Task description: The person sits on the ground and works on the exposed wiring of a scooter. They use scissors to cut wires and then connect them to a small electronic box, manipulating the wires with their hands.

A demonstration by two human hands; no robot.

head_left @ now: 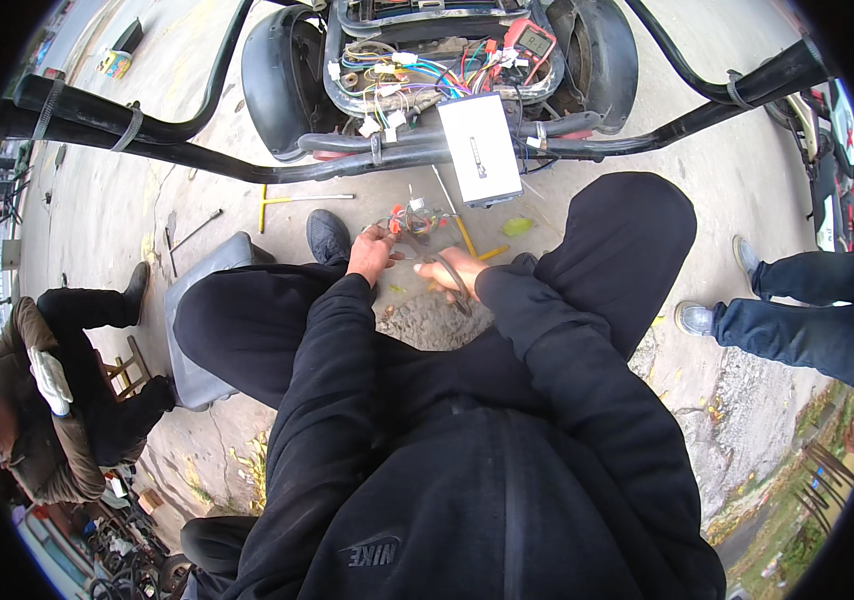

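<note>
Between my knees, both hands work on a bundle of wires (413,222) with red and white connectors. My left hand (372,254) pinches the bundle's near end, close to a red connector. Just to its right, my right hand (449,272) is closed around a dark cable (458,283) that loops over the fingers and hangs down. The fingertips and the exact wire ends are too small to make out. Ahead of my hands, a white box (480,150) leans on the black tube frame (337,160) of a vehicle.
Many coloured wires (417,72) and a red multimeter (530,45) lie in the vehicle's open body. Yellow-handled T-wrenches (265,205) rest on the concrete. A grey plastic box (209,300) stands by my left knee. One person (67,390) sits left; another's legs (797,310) stand right.
</note>
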